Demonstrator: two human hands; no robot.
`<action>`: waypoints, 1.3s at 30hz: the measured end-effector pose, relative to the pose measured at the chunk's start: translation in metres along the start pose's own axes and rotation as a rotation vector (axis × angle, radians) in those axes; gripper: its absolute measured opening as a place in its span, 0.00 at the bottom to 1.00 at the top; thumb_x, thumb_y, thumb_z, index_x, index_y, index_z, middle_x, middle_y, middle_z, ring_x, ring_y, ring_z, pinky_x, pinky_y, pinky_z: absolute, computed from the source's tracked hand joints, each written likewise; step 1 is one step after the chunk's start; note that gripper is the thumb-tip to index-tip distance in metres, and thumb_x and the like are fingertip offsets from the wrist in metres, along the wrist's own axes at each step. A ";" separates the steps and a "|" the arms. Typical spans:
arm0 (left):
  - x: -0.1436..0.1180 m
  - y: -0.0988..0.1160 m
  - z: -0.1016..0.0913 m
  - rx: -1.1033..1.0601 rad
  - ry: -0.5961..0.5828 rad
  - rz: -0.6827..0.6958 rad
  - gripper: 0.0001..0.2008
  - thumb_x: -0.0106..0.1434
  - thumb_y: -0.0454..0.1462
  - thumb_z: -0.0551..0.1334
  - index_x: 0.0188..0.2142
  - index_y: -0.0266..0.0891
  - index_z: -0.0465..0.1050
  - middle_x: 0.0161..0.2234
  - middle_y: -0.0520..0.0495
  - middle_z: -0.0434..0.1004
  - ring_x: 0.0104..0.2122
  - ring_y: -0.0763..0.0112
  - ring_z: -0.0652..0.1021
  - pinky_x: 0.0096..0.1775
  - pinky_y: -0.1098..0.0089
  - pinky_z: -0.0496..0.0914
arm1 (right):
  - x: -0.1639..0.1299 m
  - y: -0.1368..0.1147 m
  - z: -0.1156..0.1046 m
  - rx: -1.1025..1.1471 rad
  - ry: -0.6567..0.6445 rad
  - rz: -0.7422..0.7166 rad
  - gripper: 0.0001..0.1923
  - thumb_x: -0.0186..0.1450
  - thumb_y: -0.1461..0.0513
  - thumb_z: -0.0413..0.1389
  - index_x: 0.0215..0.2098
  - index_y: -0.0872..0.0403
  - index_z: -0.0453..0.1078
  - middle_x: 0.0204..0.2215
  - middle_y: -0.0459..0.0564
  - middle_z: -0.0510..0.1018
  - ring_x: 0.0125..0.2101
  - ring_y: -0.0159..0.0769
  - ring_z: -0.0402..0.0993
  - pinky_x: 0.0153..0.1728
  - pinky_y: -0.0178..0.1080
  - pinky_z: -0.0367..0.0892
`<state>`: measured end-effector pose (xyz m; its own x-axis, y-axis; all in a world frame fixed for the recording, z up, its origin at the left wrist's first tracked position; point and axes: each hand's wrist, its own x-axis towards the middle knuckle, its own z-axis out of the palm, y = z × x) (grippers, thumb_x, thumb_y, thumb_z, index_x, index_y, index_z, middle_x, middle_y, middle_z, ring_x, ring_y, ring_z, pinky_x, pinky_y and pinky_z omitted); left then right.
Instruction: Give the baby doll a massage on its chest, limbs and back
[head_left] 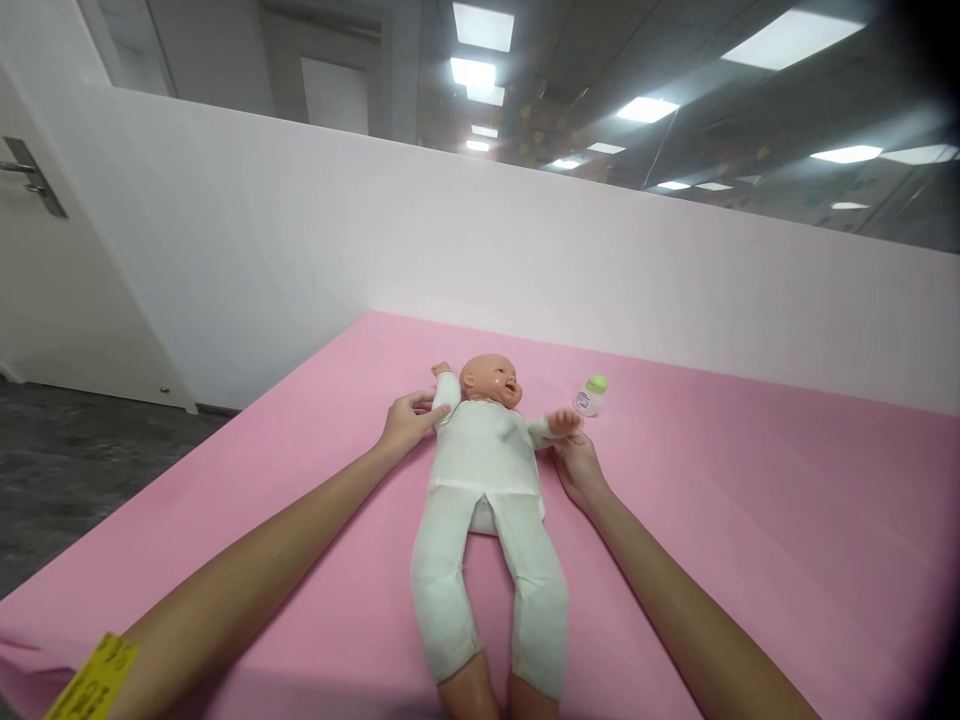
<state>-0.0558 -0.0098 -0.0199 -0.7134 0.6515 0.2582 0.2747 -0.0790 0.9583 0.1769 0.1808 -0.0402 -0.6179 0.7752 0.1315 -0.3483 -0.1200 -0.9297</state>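
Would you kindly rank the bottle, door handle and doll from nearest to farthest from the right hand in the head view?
1. Doll: its arm is at the right hand.
2. Bottle: just beyond that hand.
3. Door handle: far left.

From the person's head, the single camera looks forward and down over a near table (720, 500) in the lower frame, toward a wall (480, 245) across the middle.

Overhead, rectangular white ceiling panels (793, 40) glare hazily; diffuse brightness covers the smooth pink tabletop (750, 490); black vignetting darkens the view's right edge.
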 end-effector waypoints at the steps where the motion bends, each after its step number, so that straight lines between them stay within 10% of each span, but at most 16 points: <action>1: 0.000 -0.001 0.000 0.003 -0.001 0.000 0.19 0.54 0.48 0.74 0.41 0.39 0.83 0.44 0.42 0.83 0.42 0.57 0.79 0.43 0.64 0.71 | 0.000 0.000 0.000 -0.001 0.003 0.011 0.16 0.47 0.61 0.71 0.35 0.50 0.80 0.30 0.45 0.81 0.29 0.36 0.75 0.33 0.41 0.72; 28: 0.001 -0.007 0.006 -0.153 -0.086 0.005 0.15 0.54 0.43 0.71 0.40 0.38 0.82 0.42 0.42 0.83 0.40 0.58 0.80 0.40 0.65 0.70 | 0.003 0.004 -0.003 0.033 -0.044 -0.084 0.12 0.51 0.63 0.70 0.22 0.51 0.71 0.28 0.44 0.75 0.34 0.36 0.71 0.37 0.40 0.68; 34: 0.001 -0.006 0.004 -0.155 -0.105 0.038 0.18 0.54 0.45 0.73 0.41 0.38 0.82 0.46 0.42 0.83 0.44 0.56 0.79 0.44 0.64 0.70 | 0.005 0.004 -0.004 0.027 0.004 -0.037 0.14 0.53 0.59 0.72 0.38 0.50 0.80 0.38 0.46 0.79 0.33 0.33 0.70 0.31 0.36 0.65; 39: 0.001 -0.005 0.005 -0.152 -0.104 0.042 0.17 0.54 0.45 0.73 0.40 0.38 0.82 0.45 0.41 0.83 0.45 0.55 0.79 0.45 0.64 0.69 | 0.008 0.010 -0.009 -0.006 0.026 -0.036 0.13 0.55 0.54 0.72 0.29 0.52 0.76 0.23 0.42 0.72 0.26 0.31 0.64 0.29 0.36 0.64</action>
<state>-0.0546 -0.0050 -0.0248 -0.6311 0.7188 0.2917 0.1966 -0.2155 0.9565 0.1751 0.1917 -0.0512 -0.5862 0.7950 0.1559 -0.3655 -0.0878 -0.9267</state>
